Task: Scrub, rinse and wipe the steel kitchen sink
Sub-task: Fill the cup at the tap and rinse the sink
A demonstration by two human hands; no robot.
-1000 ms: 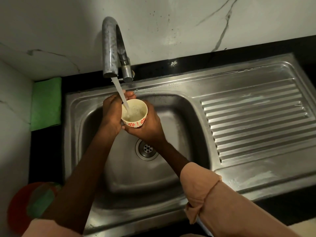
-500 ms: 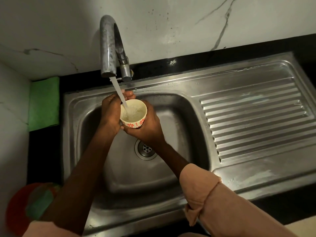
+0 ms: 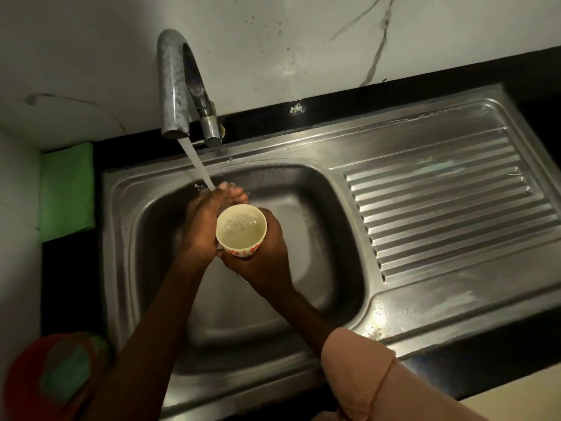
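Two hands over the steel sink (image 3: 303, 153) basin: right hand (image 3: 261, 262) grips a water-filled cup (image 3: 241, 230); left hand (image 3: 203, 226), fingers curled against it, takes the tap (image 3: 174, 86) stream.

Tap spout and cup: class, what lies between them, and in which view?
In the head view, between the tap spout and the cup falls the water stream, striking the left hand just behind the cup's rim.
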